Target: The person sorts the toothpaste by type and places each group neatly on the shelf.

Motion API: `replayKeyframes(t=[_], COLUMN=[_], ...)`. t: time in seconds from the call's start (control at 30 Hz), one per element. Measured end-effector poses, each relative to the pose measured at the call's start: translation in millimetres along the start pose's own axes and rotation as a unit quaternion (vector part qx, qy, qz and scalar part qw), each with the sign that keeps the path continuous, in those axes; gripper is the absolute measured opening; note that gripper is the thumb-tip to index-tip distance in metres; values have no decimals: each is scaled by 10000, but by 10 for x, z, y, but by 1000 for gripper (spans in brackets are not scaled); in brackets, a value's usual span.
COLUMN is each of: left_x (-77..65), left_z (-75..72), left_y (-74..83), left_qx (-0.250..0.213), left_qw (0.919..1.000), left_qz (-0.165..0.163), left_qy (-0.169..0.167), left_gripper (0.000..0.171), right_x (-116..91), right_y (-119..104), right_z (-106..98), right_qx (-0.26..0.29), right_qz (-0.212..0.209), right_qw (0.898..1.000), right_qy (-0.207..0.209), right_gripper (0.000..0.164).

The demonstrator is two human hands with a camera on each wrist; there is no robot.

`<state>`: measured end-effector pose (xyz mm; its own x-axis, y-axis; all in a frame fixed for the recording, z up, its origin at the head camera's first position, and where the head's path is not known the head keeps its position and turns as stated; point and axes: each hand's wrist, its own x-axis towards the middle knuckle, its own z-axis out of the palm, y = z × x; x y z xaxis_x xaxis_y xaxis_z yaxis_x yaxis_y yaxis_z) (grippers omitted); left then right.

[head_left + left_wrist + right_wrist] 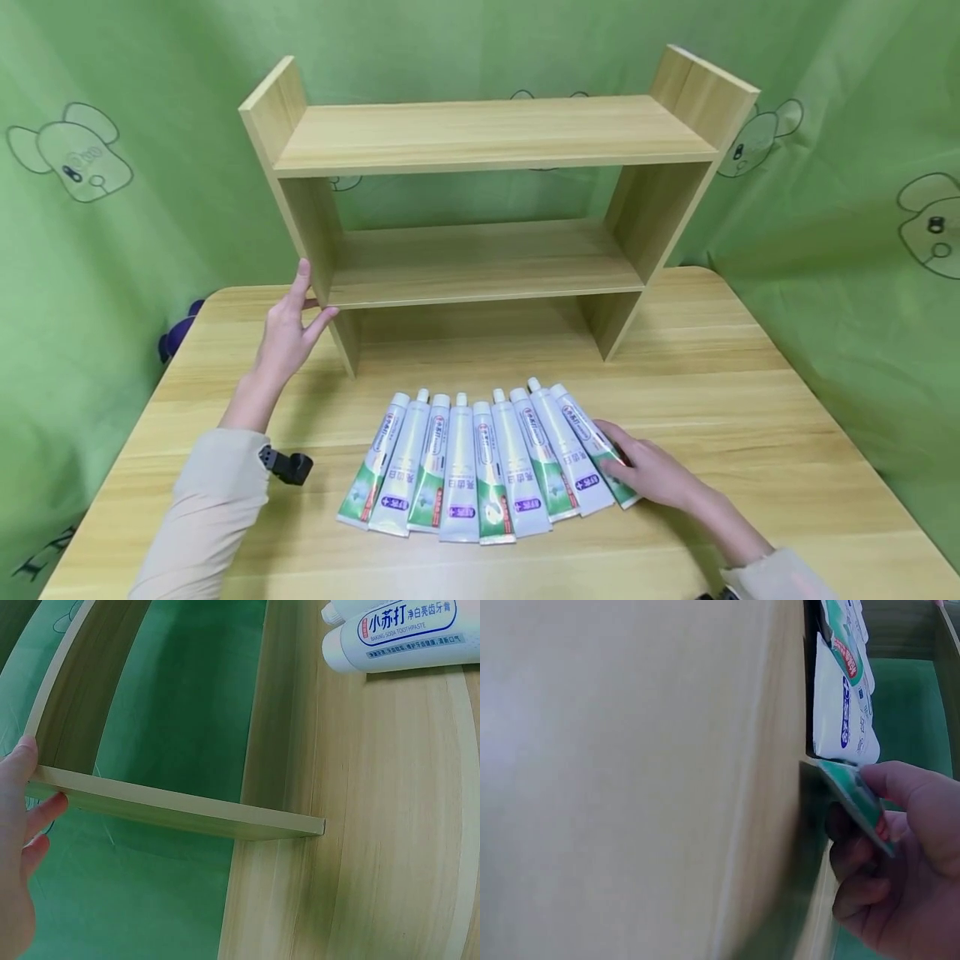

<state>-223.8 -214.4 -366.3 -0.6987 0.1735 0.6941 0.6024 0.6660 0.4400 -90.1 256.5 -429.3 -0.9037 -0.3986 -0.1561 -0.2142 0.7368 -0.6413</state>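
Note:
A two-tier wooden shelf [487, 137] stands on the table. My left hand [285, 333] holds the shelf's left side panel [180, 806], thumb at the front edge by the middle board and fingers on the outer face. In front of the shelf, several toothpaste tubes [459, 475] lie fanned in a row, caps toward the shelf, green-and-white ones alternating with whitish ones. At the row's right end, my right hand [660, 471] grips a green-and-white toothpaste tube [855, 791] near its flat end, thumb on top and fingers underneath. That end is tilted up in the right wrist view.
The light wooden table [750, 433] has rounded far corners. Green curtains [480, 42] with cartoon outlines hang behind and on both sides. A dark purple object [178, 333] shows beyond the table's left edge. A small black device [288, 465] is at the left wrist.

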Motion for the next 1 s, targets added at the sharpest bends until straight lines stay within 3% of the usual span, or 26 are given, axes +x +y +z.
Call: replayKeyframes(t=[0.17, 0.33, 0.57, 0.8, 1.0], left_x=[-3, -2, -1, -7, 2], left_z=[9, 6, -12, -33, -34], left_y=[-8, -8, 1, 14, 9], left_qx=[-9, 14, 64, 165, 191], left_qw=[10000, 10000, 10000, 9999, 9998], left_qz=[14, 31, 31, 36, -13], left_qy=[-3, 8, -25, -1, -72], left_gripper=[102, 102, 102, 102, 101], right_x=[-16, -19, 4, 60, 101], right_y=[46, 76, 81, 2, -115], right_z=[13, 23, 63, -1, -119], right_qx=[728, 1631, 2068, 2795, 2720], right_qz=[-73, -150, 55, -212, -317], right_qw=[9972, 9863, 9777, 9577, 9565], right_qy=[143, 186, 373, 645, 1005], right_gripper=[56, 56, 55, 52, 50])
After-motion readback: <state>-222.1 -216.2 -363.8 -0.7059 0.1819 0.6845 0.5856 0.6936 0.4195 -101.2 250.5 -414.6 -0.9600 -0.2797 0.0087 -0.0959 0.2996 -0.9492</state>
